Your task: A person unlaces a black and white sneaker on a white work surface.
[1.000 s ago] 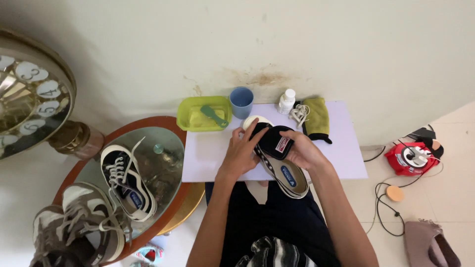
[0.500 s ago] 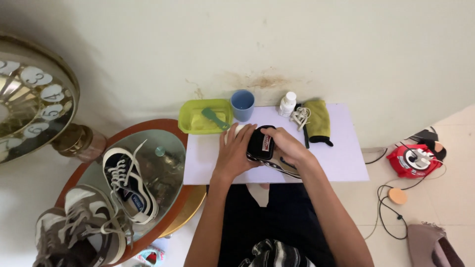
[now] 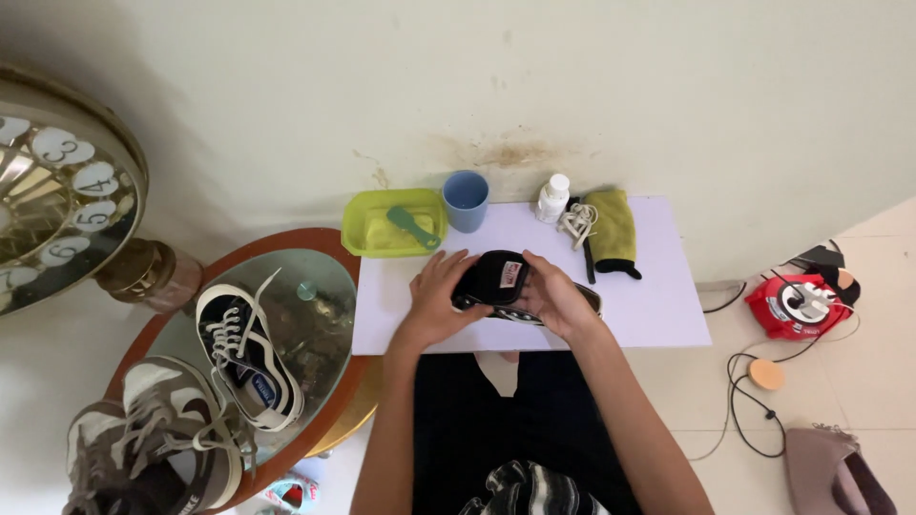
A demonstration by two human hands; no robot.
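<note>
A black sneaker [image 3: 501,278] with a white sole lies low over the white board [image 3: 658,305] in front of me. My left hand [image 3: 437,296] grips its left end, fingers spread over the black upper. My right hand [image 3: 553,298] holds the right side, thumb near the tongue label. The shoe's far end is hidden behind my right hand.
At the back of the board stand a green tray [image 3: 389,229] with a green brush [image 3: 412,226], a blue cup [image 3: 466,199], a small white bottle [image 3: 551,198], white laces [image 3: 576,225] and a yellow-green cloth [image 3: 613,227]. A round glass table [image 3: 320,324] at left carries a matching black sneaker [image 3: 246,353]. A red cable reel [image 3: 798,305] sits on the floor at right.
The sneaker, held tilted with its insole facing up, has been turned and lowered flat onto the board. Both hands moved with it and stayed on it.
</note>
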